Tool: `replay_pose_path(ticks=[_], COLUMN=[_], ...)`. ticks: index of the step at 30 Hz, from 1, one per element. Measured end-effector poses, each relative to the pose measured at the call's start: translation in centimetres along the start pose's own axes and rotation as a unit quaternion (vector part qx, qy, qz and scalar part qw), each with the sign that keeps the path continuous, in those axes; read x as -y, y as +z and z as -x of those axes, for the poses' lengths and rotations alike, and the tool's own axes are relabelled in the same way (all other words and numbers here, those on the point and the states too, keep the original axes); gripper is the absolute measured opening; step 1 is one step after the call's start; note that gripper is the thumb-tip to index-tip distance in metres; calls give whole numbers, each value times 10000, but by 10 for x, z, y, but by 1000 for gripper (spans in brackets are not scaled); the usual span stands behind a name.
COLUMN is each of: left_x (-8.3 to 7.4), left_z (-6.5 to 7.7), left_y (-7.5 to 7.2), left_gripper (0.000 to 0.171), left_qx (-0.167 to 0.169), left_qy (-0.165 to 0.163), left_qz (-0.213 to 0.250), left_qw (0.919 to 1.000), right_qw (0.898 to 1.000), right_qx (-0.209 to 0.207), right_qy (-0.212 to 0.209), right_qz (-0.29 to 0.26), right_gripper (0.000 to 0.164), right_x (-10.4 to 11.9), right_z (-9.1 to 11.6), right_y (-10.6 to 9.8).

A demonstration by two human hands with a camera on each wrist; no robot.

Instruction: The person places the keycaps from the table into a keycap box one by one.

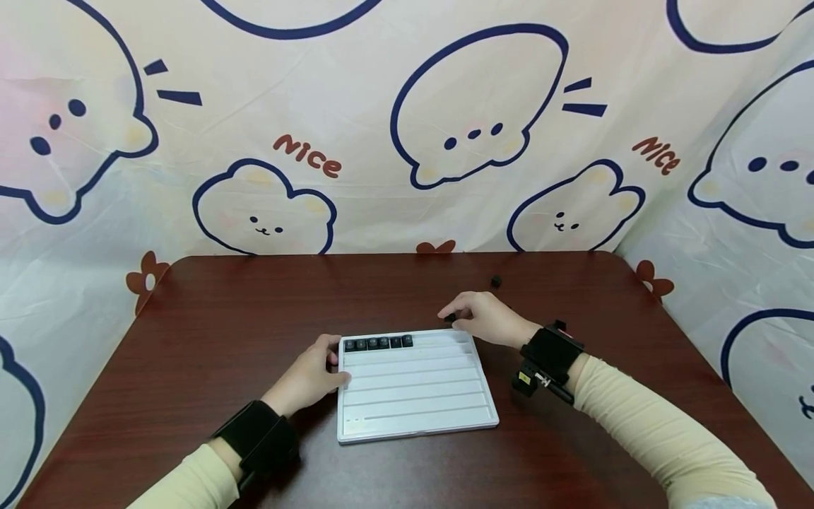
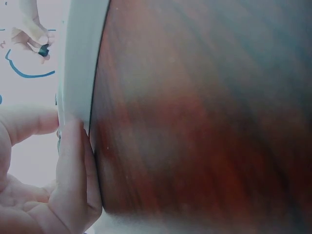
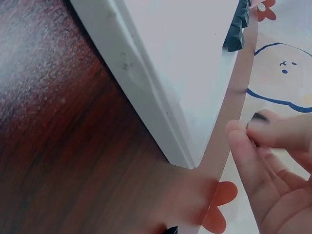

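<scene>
A white ridged keycap tray [image 1: 416, 394] lies flat on the table. Several black keycaps [image 1: 378, 343] stand in a row in its top left slot. My left hand [image 1: 308, 378] grips the tray's left edge; the left wrist view shows the edge between thumb and fingers. Just beyond the tray's upper right corner, my right hand [image 1: 488, 319] pinches a small black keycap [image 3: 259, 118] between thumb and fingertips, above the table. The fingers partly cover this keycap. Another black keycap [image 1: 496, 281] lies loose on the table behind the right hand.
The dark wooden table [image 1: 222, 318] runs back to a patterned cloth [image 1: 362, 212] that hangs behind and beside it. Black wrist bands [image 1: 257, 438] with cameras sit on both wrists.
</scene>
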State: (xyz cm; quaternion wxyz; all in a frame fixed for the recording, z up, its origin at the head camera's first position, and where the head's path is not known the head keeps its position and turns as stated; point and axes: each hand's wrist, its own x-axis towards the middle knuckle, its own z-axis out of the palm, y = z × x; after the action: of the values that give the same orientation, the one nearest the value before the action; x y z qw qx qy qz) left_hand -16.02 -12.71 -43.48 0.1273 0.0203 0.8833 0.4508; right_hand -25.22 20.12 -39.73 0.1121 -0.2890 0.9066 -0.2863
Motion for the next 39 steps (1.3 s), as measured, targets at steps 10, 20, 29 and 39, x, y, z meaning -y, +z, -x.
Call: replay_pose_path(ticks=[10,20,29,39], left_x=[-1,-1,-1,0], left_z=[1,1,1,-1], left_y=[-1,-1,-1,-2], left_gripper=[65,66,65,67], left_qx=[-26,-21,-4,-3], left_qy=[-6,2,9,27], left_qz=[-66,-42,0,-77], left_qw=[10000,10000,10000,10000], right_qw=[10000,9991,9966,9959], right_qx=[-3,-53,224,346], right_qy=[63,-423,-738,-611], right_qz=[-13,39,279,565], right_gripper=[22,13,11,12], right_x=[5,10,18,29], right_z=[-3,-8,-15,-22], right_y=[3,6,9,17])
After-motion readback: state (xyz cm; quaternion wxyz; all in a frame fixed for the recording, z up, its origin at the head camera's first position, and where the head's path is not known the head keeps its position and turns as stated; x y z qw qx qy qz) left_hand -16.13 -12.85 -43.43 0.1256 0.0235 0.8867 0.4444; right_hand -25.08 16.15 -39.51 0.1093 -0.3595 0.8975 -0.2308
